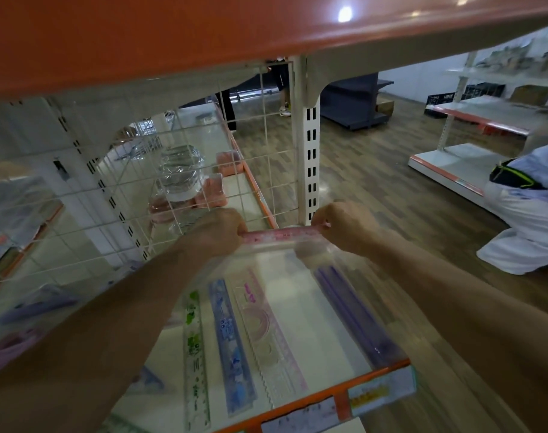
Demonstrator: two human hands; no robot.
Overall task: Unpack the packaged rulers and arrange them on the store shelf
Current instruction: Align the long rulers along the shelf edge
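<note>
Pink plastic ruler [279, 236], held level and crosswise above the back of the shelf [285, 276]. My left hand [215, 232] had its fingers curled round the ruler's left end, and my right hand [344, 228] pinched the right end. A clear film [266, 249] showed blurred just beneath the ruler, apparently its wrapper. I could not tell whether it was fully off.

Step in hand, as I judged it: freeing this ruler and adding it to the row. To do it well I would:
- pull the film clear away from the shelf, so that it did not drop on the stock;
- turn the ruler lengthwise to match the others;
- lay it flat in the bare gap between the pink set [272, 335] and the purple rulers [354, 310], parallel to both, with its near end toward the orange lip [329, 398].

The green ruler [196, 345] and blue ruler [232, 348] lay left of the pink set.

Obstructions: the wire grid [126, 189] stood close on the left beside my left hand, the post [308, 151] rose just behind my right hand, and the upper shelf [204, 32] hung low overhead, leaving little room to lift.

Behind the grid stood a clear bottle [180, 170], with purple packets [38, 304] lower left. A person [522, 214] crouched on the floor well to the right.
</note>
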